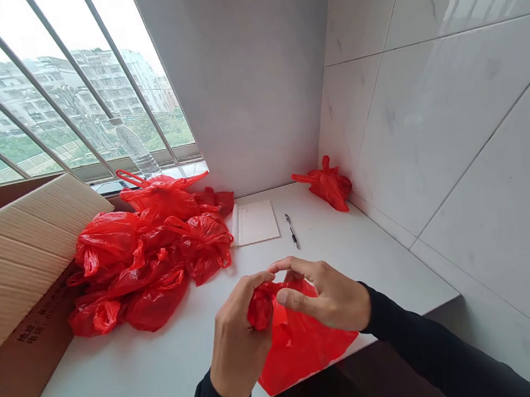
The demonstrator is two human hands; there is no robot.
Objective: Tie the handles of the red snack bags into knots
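My left hand (239,337) is wrapped round a bunched red plastic bag (260,311), which bulges out between thumb and fingers. Facing it, my right hand (329,293) has its fingers curled over the red plastic, with the thumb pressed against it. Both sets of fingertips nearly meet at the top of the bunch. Under the hands, a flat sheet of red plastic (309,352) spreads over the table's front edge; I cannot tell whether it is part of the same bag. The inner fingers of my left hand are hidden.
Several knotted red bags (152,254) lie heaped at left beside an open cardboard box (28,248). Behind my hands are a notepad (257,221) and a pen (292,231). Another red bag (327,185) sits in the back corner of the white table (380,262). A water bottle (135,146) stands on the sill.
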